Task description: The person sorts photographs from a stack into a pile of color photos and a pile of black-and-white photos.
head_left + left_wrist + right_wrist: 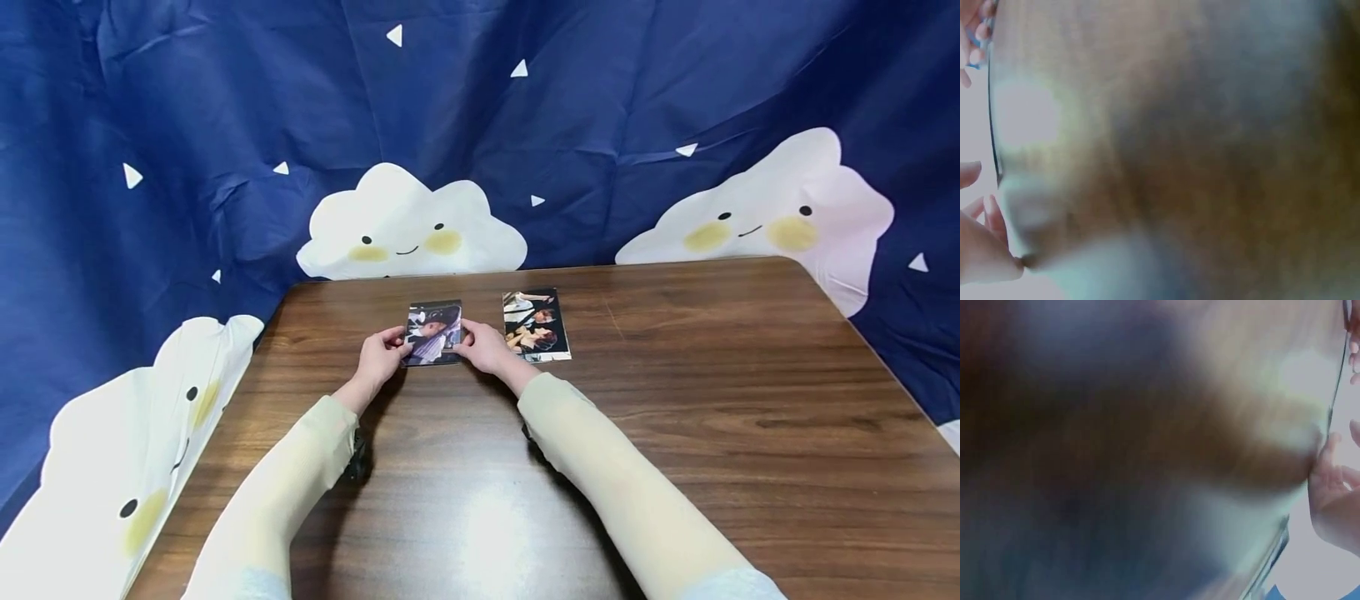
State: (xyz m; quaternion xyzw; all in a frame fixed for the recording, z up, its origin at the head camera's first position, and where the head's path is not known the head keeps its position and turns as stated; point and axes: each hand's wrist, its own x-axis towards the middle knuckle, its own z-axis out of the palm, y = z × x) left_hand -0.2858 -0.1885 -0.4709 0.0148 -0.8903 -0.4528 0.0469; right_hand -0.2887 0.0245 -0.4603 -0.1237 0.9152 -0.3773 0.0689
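**Toward the far side of the tabletop (720, 367), the left hand (380, 357) and the right hand (486, 345) grip a photo card (435, 329)**

Between the two hands, the photo card is pinched at its side edges, the left thumb on its near-left corner and the right thumb on its near-right one, fingers curled behind. It shows a print in dark and violet tones. Whether its underside touches the wood cannot be told.

Just right of the right hand lies a second card (536, 321), upright in outline but slightly turned, its print showing two figures sideways on a black ground with a white strip along the near edge. The two cards are apart from each other.

Pale yellow sleeves (622, 475) cover both forearms, bluish near the bottom of the head view. A dark object (358, 457) shows under the left cuff. The brown wood-grain surface carries a bright patch of glare between the arms. Past it hangs a navy cloth (225, 92) with white triangles and smiling white clouds (412, 221). Both wrist views are largely blurred, with parts of the hands at their outer edges.
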